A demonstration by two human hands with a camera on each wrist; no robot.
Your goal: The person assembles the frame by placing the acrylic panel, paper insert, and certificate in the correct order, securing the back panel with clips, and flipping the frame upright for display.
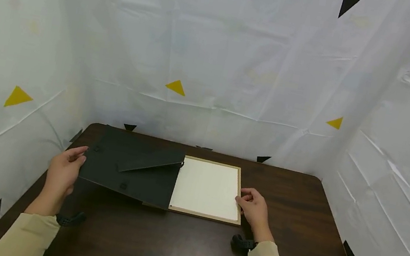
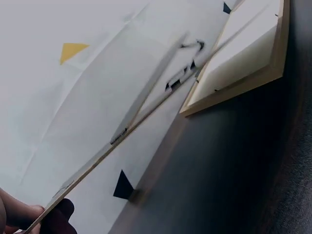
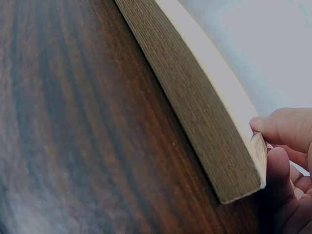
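Observation:
My left hand (image 1: 63,171) pinches the left edge of a black picture-frame backing board (image 1: 106,152), thumb on one side and fingers on the other. A narrow stand leg (image 1: 148,167) angles up from the board. The board is tilted, its left side raised off the table and its right side over the left part of a light wooden picture frame (image 1: 240,182). White backing (image 1: 206,188) fills the visible part of the frame. At the frame's right edge, my right hand (image 1: 254,207) grips the wooden rim (image 3: 195,107) between thumb and fingers. The frame's left part is hidden.
A dark brown wooden table (image 1: 151,246) lies under everything, its back edge close to a white sheet wall (image 1: 225,58) with triangle marks. Similar sheets stand at the left and right. Each wrist wears a black strap device (image 1: 242,243).

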